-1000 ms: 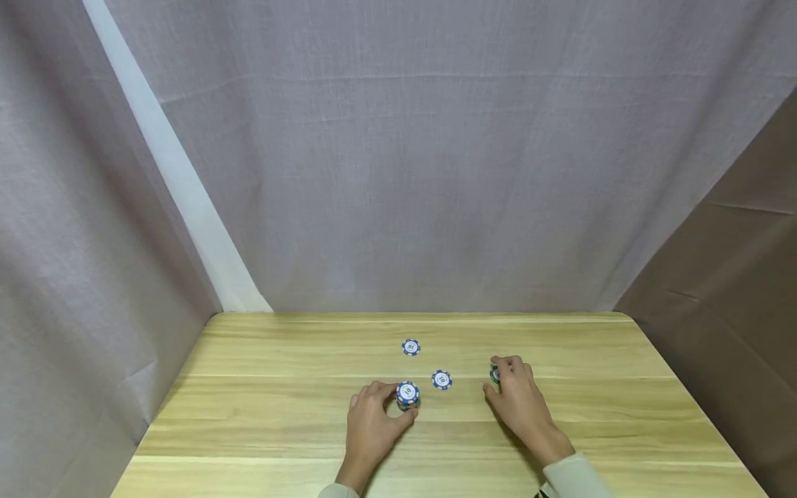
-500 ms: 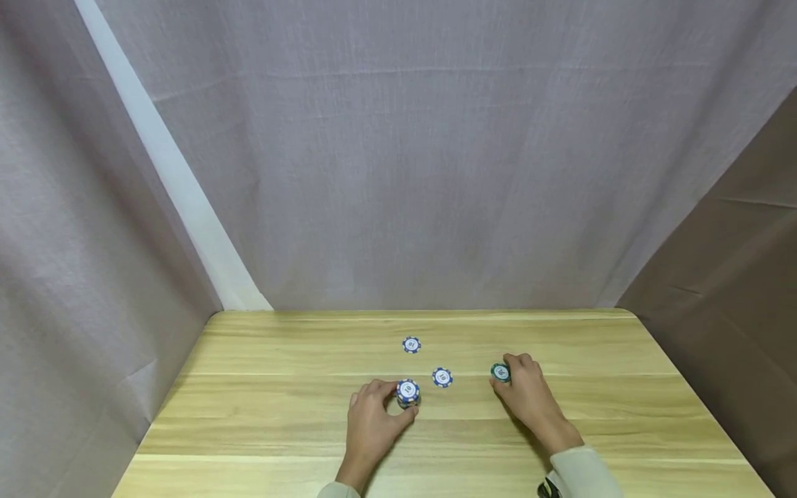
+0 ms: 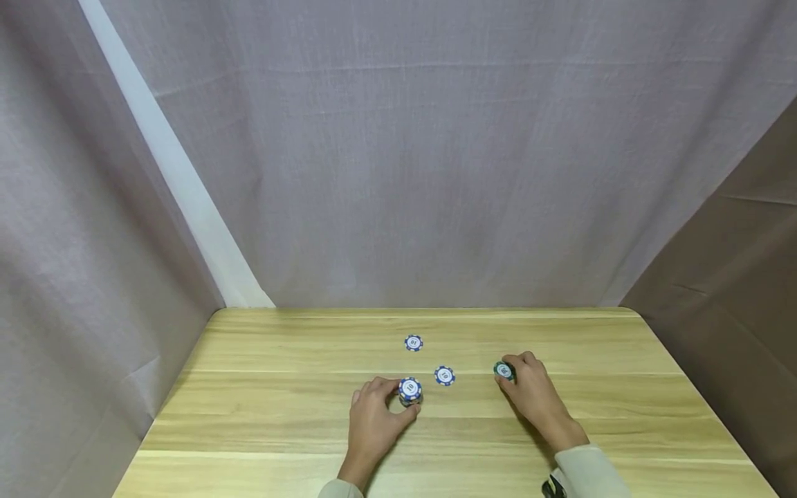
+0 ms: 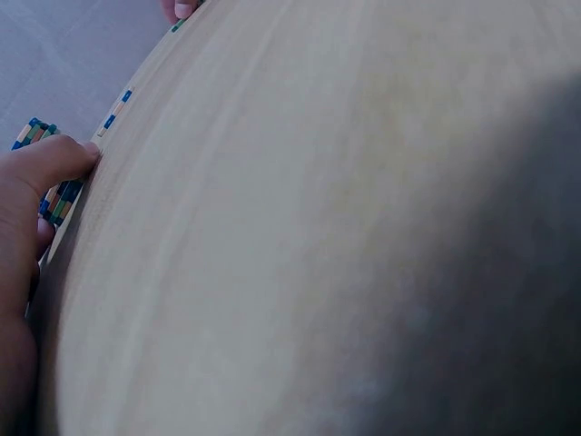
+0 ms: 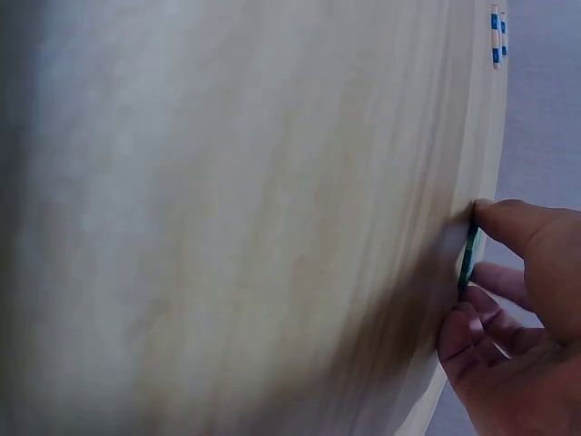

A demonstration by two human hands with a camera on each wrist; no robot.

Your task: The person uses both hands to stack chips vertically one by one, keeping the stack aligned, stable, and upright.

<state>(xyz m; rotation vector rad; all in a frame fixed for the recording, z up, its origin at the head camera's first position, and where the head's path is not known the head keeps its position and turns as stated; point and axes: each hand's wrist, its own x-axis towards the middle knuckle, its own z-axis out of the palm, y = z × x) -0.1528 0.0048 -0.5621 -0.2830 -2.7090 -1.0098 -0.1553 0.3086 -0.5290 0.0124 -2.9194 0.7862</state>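
My left hand grips a stack of poker chips between thumb and fingers; its top chip is blue and white and marked 10. In the left wrist view the stack shows mixed blue, green and orange edges behind the thumb. On the right, my right hand pinches a green poker chip by its rim. The right wrist view shows that green chip edge-on between thumb and fingers, at the tabletop; whether it touches the wood is hard to tell.
Two blue-and-white chips lie flat on the wooden table: one blue chip between the hands, another blue chip farther back. A grey curtain hangs behind the table's far edge, with brown cloth at the right.
My right hand has shifted slightly right, its fingers moving from over the green chip to its right rim, so more of the chip shows. The left hand stays at the stack.
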